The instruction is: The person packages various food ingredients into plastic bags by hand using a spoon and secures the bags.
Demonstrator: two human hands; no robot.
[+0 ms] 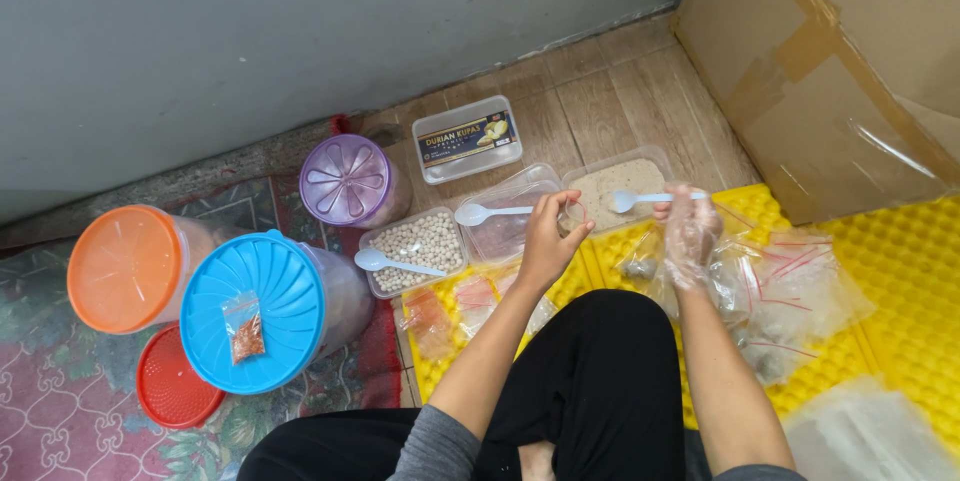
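My left hand (548, 241) pinches a small clear plastic bag (573, 216) open at its mouth. My right hand (688, 231), in a thin clear glove, holds a pale blue plastic spoon (640, 200) just right of the bag, over a clear tray of beige powder (622, 184). Between the trays lies a second blue spoon (490, 212) on a clear tray (508, 231). A third spoon (392, 263) rests on a tray of round pale beans (420, 244).
Orange-lidded (122, 268), blue-lidded (262, 309) and purple-lidded (347, 181) jars stand at left; a spice sachet (245, 327) lies on the blue lid. A loose red lid (172, 389), a labelled clear box (467, 138), a cardboard box (850, 61), and filled bags (790, 291) on a yellow mat (900, 281).
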